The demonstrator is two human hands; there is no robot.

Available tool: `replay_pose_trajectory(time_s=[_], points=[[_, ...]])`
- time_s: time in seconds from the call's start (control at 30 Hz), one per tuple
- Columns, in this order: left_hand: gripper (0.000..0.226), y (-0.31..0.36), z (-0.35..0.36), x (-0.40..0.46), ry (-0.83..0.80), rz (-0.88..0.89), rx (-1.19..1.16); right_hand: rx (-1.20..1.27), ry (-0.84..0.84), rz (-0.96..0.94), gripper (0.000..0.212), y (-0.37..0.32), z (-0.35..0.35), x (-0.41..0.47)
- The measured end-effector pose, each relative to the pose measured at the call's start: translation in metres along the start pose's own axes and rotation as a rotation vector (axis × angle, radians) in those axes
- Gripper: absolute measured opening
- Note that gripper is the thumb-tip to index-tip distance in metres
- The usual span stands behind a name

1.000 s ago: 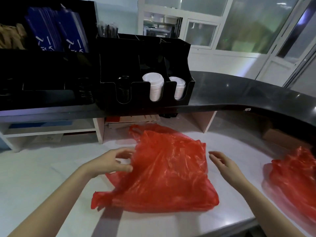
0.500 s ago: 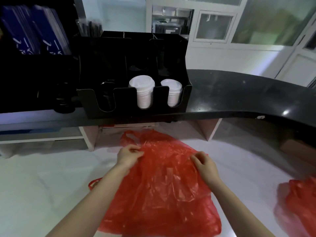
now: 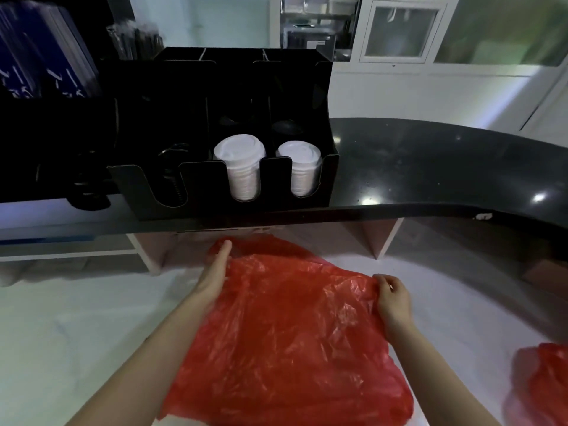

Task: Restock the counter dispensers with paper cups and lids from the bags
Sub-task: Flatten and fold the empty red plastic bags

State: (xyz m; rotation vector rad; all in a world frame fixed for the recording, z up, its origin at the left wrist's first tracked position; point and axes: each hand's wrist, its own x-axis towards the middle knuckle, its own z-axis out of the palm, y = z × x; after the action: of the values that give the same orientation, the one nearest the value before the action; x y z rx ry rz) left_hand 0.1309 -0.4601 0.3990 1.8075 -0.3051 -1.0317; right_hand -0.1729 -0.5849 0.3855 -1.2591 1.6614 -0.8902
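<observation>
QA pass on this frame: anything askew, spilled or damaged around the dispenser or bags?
Nothing spilled or damaged. The two white lid stacks stand upright in the black dispenser. The red bag lies crumpled on the white worktop, left hand against it, right hand pinching its edge.

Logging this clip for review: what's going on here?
A person is working at a red plastic bag on the white work surface. The left hand lies flat along its left edge; the right hand pinches its right corner. In the black dispenser on the counter, two slots hold white lids.
</observation>
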Motion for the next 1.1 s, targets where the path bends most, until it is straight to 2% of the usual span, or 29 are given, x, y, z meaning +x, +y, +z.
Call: replay_pose_trajectory(time_s=[0.07,0.17,0.27,0.33,0.4,0.5,0.57,0.63,0.7,0.73,0.8,0.87,0.93,0.97,1.03,1.1], points=[[0.048,0.003,0.001,-0.001,-0.059,0.049,-0.003,0.03,0.016,0.056,0.021,0.001,0.001,0.005],[0.048,0.009,-0.002,-0.001,-0.137,0.066,-0.076,0.058,-0.119,0.093,0.025,0.0,-0.001,0.009],[0.035,0.014,-0.009,0.017,0.021,0.146,-0.082,0.016,-0.307,0.068,0.025,-0.001,-0.009,0.007],[0.042,0.018,-0.018,0.031,0.135,0.184,-0.064,-0.096,-0.28,-0.073,0.011,0.005,-0.016,0.009],[0.053,0.022,-0.022,0.04,0.214,0.173,-0.076,-0.173,-0.195,-0.119,0.007,0.012,-0.019,0.013],[0.073,0.027,-0.021,0.043,0.126,0.151,-0.255,-0.155,-0.179,-0.047,0.009,0.023,-0.013,0.018],[0.09,0.032,-0.015,0.034,0.094,0.199,-0.231,-0.098,-0.148,-0.002,0.01,0.03,-0.007,0.02],[0.073,0.029,-0.007,0.014,0.172,0.317,0.087,-0.036,-0.098,0.027,0.013,0.037,-0.003,0.023],[0.053,0.013,-0.001,-0.006,0.279,0.611,0.438,-0.02,-0.095,0.029,0.018,0.042,-0.004,0.024],[0.048,0.004,0.004,-0.018,0.268,0.784,0.563,-0.032,-0.101,0.018,0.022,0.041,-0.006,0.022],[0.048,-0.015,0.013,-0.035,0.07,0.984,0.815,-0.086,-0.094,-0.041,0.031,0.035,-0.009,0.019],[0.059,-0.033,0.025,-0.05,-0.142,1.018,1.107,-0.201,-0.002,-0.197,0.042,0.026,-0.014,0.01],[0.067,-0.055,0.034,-0.051,-0.188,1.017,1.278,-0.365,0.068,-0.465,0.047,0.015,-0.012,-0.01],[0.067,-0.065,0.038,-0.049,-0.197,0.993,1.345,-0.463,0.025,-0.607,0.048,0.013,-0.006,-0.022],[0.066,-0.081,0.043,-0.045,-0.216,0.916,1.479,-0.698,-0.179,-0.781,0.055,0.018,0.009,-0.039],[0.065,-0.096,0.045,-0.04,-0.225,0.878,1.533,-0.929,-0.38,-0.751,0.064,0.036,0.018,-0.039]])
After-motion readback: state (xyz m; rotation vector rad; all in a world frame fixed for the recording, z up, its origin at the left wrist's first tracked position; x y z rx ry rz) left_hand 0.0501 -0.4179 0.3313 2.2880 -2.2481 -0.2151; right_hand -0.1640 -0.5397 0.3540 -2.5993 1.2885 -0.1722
